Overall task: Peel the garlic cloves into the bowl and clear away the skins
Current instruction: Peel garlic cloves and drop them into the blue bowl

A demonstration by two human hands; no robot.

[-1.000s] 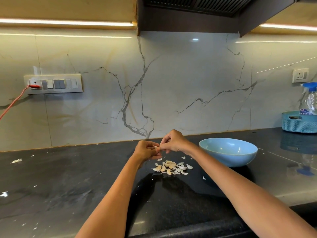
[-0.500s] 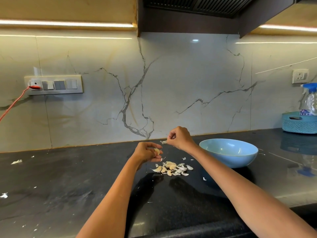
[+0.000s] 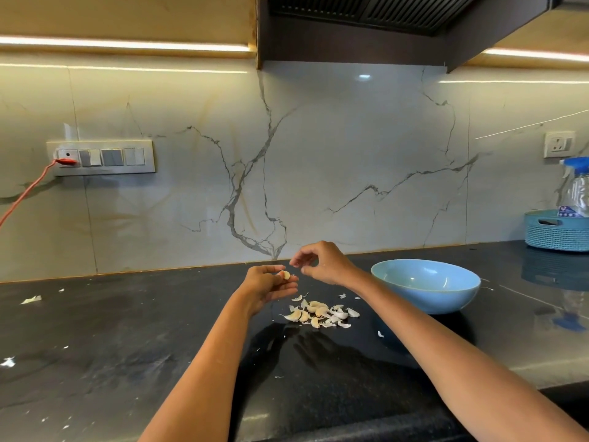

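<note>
1. Garlic clove (image 3: pixel 286 275) sits in the left hand (image 3: pixel 267 286), held between thumb and curled fingers above the black desk (image 3: pixel 127 346).
2. The right hand (image 3: pixel 322 263) hovers just beside the clove; its grip is narrow, with fingers loosely curled, and whether they pinch a scrap of skin cannot be told.
3. A pile of cloves and skins (image 3: pixel 320 314) lies on the desk below the hands, between the forearms.
4. The blue bowl (image 3: pixel 425 285) stands upright on the desk, just right of the pile and near the right wrist.
5. Loose skin flakes (image 3: pixel 31 299) are scattered over the desk's left side.
6. A blue basket (image 3: pixel 556 231) holding a spray bottle (image 3: pixel 577 189) stands at the far right, against the marble wall.
</note>
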